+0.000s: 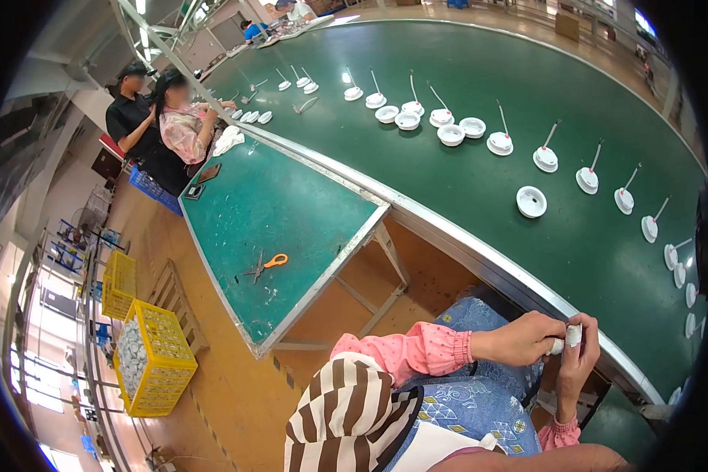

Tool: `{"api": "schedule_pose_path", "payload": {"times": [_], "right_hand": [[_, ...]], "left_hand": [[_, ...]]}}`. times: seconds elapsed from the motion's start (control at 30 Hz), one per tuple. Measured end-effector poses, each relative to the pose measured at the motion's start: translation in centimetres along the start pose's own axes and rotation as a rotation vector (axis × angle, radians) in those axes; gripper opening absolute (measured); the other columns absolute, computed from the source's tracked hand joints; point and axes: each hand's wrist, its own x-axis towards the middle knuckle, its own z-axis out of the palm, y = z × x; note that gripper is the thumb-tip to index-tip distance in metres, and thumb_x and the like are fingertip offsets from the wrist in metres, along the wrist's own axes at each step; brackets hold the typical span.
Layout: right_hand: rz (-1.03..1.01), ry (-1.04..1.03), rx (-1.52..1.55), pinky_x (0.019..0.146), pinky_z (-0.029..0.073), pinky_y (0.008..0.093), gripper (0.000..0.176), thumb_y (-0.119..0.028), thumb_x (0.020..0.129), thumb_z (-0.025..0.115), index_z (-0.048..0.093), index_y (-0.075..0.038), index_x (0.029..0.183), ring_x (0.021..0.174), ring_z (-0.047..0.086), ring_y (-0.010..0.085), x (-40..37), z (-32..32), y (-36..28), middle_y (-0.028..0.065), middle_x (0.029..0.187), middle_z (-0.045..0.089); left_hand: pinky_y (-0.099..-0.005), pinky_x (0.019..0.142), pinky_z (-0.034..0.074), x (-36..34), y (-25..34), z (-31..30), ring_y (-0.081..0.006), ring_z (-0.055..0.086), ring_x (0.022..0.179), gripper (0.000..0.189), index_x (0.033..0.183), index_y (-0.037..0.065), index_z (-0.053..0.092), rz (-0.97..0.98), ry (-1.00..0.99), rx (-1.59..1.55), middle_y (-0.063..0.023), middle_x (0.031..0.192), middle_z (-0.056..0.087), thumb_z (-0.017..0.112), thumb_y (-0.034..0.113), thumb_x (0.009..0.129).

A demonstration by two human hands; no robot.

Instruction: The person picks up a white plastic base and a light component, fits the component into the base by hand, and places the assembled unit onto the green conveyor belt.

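My left hand reaches in from the left in a pink dotted sleeve, its fingers closed. My right hand is raised beside it, with bent fingers close together. The fingertips of both hands meet above my lap, near the belt's metal edge. A white wrapping, like tape, shows around a fingertip of my right hand. Another white bit shows at the tips of my left hand. Whatever the fingers pinch is too small and partly hidden to name.
A green conveyor belt carries white round housings, several with upright wires. Orange-handled scissors lie on the green side table. Yellow crates stand on the floor. Two people are at the table's far end.
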Motion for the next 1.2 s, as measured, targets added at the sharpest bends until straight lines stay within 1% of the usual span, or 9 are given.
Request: {"api": "schedule_pose_path", "payload": {"times": [0.4,0.57,0.67,0.73,0.77,0.87,0.93,1.0,1.2], "right_hand": [[0.126,-0.013,0.075,0.07,0.043,0.0234,0.015,-0.007,0.09,0.059,0.059,0.0,0.104,0.083,0.053,0.0102,0.0,0.9,-0.6,0.0027,0.094,0.054],[-0.031,0.014,-0.092,0.078,0.051,0.0348,0.029,-0.003,0.077,0.062,0.062,-0.001,0.105,0.084,0.063,0.0297,0.9,-0.1,-0.7,0.0147,0.093,0.063],[0.02,0.0,-0.048,0.076,0.051,0.036,0.028,-0.004,0.078,0.067,0.064,-0.002,0.106,0.083,0.065,0.0293,0.6,-1.0,-0.9,0.014,0.093,0.064],[-0.029,0.024,-0.046,0.075,0.048,0.0295,0.026,-0.008,0.082,0.067,0.063,0.0,0.107,0.082,0.059,0.0176,0.5,-1.2,-0.3,0.0089,0.093,0.062],[-0.042,0.057,-0.044,0.075,0.048,0.0293,0.025,-0.007,0.083,0.067,0.063,0.0,0.106,0.083,0.06,0.0171,0.5,-1.2,0.6,0.0087,0.094,0.063],[0.163,0.08,0.3,0.071,0.049,0.0259,0.021,-0.015,0.093,0.061,0.063,-0.002,0.109,0.084,0.062,0.0145,1.4,-1.6,1.1,0.0062,0.098,0.065],[0.436,0.024,0.676,0.063,0.046,0.0225,0.026,-0.026,0.101,0.057,0.062,-0.004,0.113,0.077,0.06,0.0087,1.9,-2.7,0.7,0.0029,0.093,0.063],[0.61,0.048,0.912,0.044,0.036,0.024,0.037,-0.04,0.105,0.049,0.06,-0.005,0.109,0.068,0.061,0.0103,2.4,-2.9,1.8,0.0065,0.088,0.063],[0.858,0.169,1.346,0.04,0.037,0.0254,0.041,-0.044,0.106,0.05,0.061,-0.004,0.107,0.066,0.065,0.0238,2.9,-3.0,3.2,0.013,0.083,0.064]], "left_hand": [[-0.0332,0.06,0.047,-0.2,-2.7,-0.9,-0.0129,0.056,0.066,0.01,0.096,0.0,0.066,-0.002,0.073,-0.025,-0.008,0.07,0.06,0.058,0.003,0.092],[-0.0315,0.064,0.049,-0.1,-2.7,-0.1,-0.0126,0.059,0.07,0.017,0.107,0.002,0.068,-0.117,0.018,0.034,-0.0054,0.079,0.066,0.055,0.007,0.098],[-0.0312,0.063,0.05,0.3,-0.9,-0.4,-0.0131,0.063,0.07,0.019,0.11,0.002,0.067,-0.222,-0.085,0.089,-0.0076,0.08,0.067,0.053,0.005,0.099],[-0.033,0.063,0.051,0.1,-0.6,-0.1,-0.0172,0.066,0.069,0.018,0.11,0.001,0.066,-0.178,-0.068,0.137,-0.0107,0.079,0.067,0.052,0.003,0.098],[-0.0287,0.064,0.052,0.0,-0.7,-0.1,-0.0106,0.066,0.072,0.019,0.112,-0.001,0.067,-0.206,-0.044,0.132,-0.0079,0.081,0.069,0.054,0.002,0.099],[-0.0279,0.066,0.052,0.5,0.6,-1.8,-0.0115,0.064,0.071,0.019,0.114,-0.002,0.067,-0.238,-0.034,0.332,-0.0074,0.085,0.07,0.06,0.001,0.097],[-0.0268,0.066,0.051,0.8,0.9,-3.0,-0.0112,0.062,0.072,0.021,0.116,-0.002,0.067,-0.028,0.051,0.579,-0.0075,0.085,0.068,0.061,-0.001,0.095],[-0.0259,0.067,0.05,1.5,2.8,-3.9,-0.0105,0.06,0.075,0.025,0.118,-0.001,0.067,-0.082,0.233,0.57,-0.0061,0.088,0.066,0.063,-0.003,0.094],[-0.0232,0.08,0.051,1.2,1.5,-4.7,-0.0091,0.061,0.086,0.029,0.125,-0.002,0.064,-0.245,0.426,0.056,-0.0031,0.095,0.065,0.063,0.002,0.097]]}}
